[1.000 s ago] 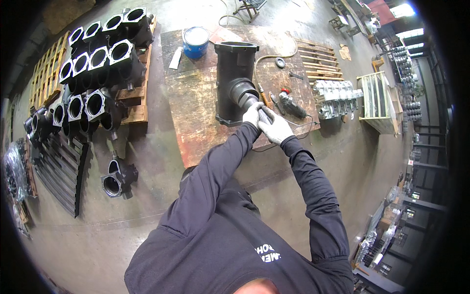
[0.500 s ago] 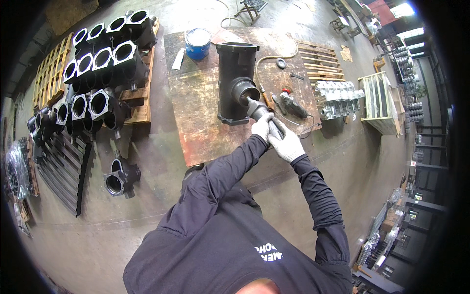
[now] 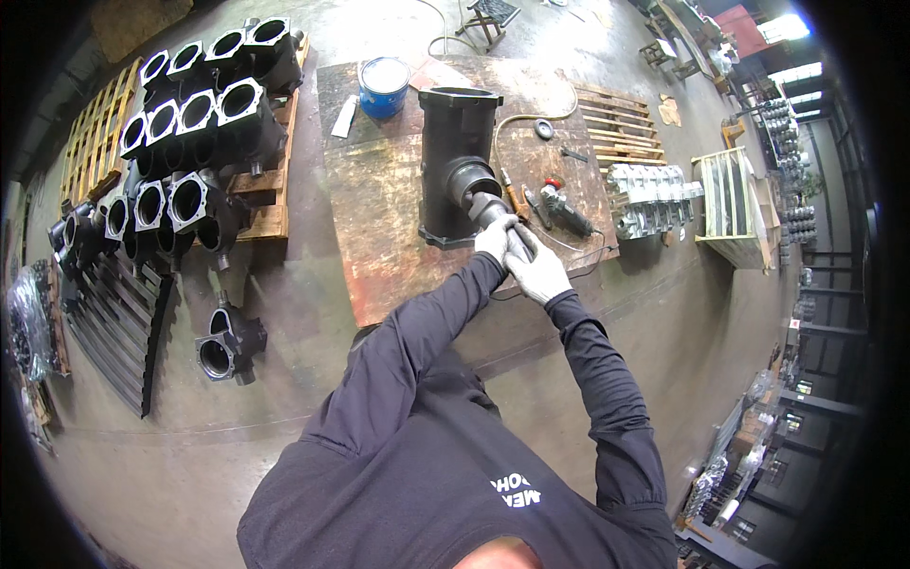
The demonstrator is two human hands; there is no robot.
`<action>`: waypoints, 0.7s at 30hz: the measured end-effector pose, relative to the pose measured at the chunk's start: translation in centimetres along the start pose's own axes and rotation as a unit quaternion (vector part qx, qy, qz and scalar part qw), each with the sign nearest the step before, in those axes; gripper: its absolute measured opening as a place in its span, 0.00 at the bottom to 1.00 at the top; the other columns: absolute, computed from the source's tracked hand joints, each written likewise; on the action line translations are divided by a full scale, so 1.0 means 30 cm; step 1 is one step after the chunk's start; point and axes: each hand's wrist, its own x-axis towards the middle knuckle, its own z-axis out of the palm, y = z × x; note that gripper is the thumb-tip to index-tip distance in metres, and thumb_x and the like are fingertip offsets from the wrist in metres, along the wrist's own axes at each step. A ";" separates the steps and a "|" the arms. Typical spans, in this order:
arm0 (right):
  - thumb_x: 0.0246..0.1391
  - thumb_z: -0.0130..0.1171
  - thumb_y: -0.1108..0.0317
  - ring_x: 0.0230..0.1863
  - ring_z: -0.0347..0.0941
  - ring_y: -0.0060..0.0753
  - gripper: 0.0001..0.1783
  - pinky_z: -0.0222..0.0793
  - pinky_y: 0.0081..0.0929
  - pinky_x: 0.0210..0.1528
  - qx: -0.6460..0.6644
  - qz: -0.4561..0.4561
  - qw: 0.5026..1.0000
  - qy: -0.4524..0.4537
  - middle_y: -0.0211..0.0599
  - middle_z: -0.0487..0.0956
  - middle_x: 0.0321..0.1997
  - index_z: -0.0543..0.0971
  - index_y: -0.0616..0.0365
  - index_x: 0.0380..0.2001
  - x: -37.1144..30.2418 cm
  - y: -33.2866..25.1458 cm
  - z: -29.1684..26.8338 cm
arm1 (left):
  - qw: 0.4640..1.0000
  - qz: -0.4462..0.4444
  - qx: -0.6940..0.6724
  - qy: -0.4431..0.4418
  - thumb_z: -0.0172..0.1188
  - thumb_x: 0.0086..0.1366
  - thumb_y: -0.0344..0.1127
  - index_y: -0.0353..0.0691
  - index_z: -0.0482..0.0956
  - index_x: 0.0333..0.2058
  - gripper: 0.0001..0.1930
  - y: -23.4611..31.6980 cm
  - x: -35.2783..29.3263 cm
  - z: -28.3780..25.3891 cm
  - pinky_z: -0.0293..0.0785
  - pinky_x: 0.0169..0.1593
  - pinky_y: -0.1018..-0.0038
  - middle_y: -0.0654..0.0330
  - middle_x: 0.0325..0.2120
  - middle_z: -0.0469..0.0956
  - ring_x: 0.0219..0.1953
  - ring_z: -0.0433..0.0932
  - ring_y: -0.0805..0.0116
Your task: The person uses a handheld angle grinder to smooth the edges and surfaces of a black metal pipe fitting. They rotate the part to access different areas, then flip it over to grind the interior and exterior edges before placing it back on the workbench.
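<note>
A black cast pipe body (image 3: 453,133) with flanged ends lies on a worn board. Its round side branch (image 3: 473,178) faces me. Both of my gloved hands are closed around a grey straight grinder (image 3: 487,211), whose front end points into the mouth of that branch. My left hand (image 3: 495,237) grips the grinder near its front; my right hand (image 3: 540,274) holds it farther back, close behind the left. The grinder's tip is hidden by the branch's rim, so I cannot tell whether it touches metal.
Right of the casting lie an angle grinder (image 3: 569,216), a tool with an orange handle (image 3: 518,197), a black ring (image 3: 543,129) and a hose. A blue can (image 3: 384,87) and a white tube (image 3: 345,117) stand behind left. Several black castings (image 3: 199,114) are stacked on a pallet at left.
Both hands and the grinder have shifted a little left, and the grinder's angle to the branch has changed slightly. The grip stays the same.
</note>
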 end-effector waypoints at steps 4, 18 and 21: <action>0.53 0.64 0.55 0.64 0.73 0.43 0.41 0.67 0.32 0.64 0.016 0.016 1.000 -0.005 0.52 0.75 0.63 0.66 0.59 0.67 0.079 0.015 0.048 | 0.998 -0.057 0.010 -0.038 0.66 0.59 0.39 0.29 0.79 0.37 0.16 0.052 0.098 -0.035 0.78 0.34 0.62 0.51 0.29 0.81 0.27 0.80 0.56; 0.53 0.65 0.57 0.62 0.74 0.44 0.40 0.68 0.32 0.62 -0.013 -0.015 0.999 0.027 0.51 0.76 0.62 0.67 0.58 0.67 -0.009 -0.047 0.018 | 0.998 -0.035 -0.037 -0.046 0.67 0.58 0.34 0.33 0.77 0.38 0.14 0.029 -0.027 0.013 0.81 0.35 0.61 0.52 0.29 0.80 0.27 0.80 0.57; 0.53 0.65 0.61 0.63 0.74 0.41 0.39 0.67 0.31 0.63 -0.016 0.000 1.000 0.023 0.51 0.75 0.63 0.66 0.61 0.67 -0.044 -0.051 -0.016 | 0.997 -0.010 -0.042 -0.067 0.65 0.59 0.33 0.33 0.75 0.39 0.14 -0.005 -0.103 0.047 0.82 0.32 0.59 0.54 0.26 0.80 0.24 0.81 0.57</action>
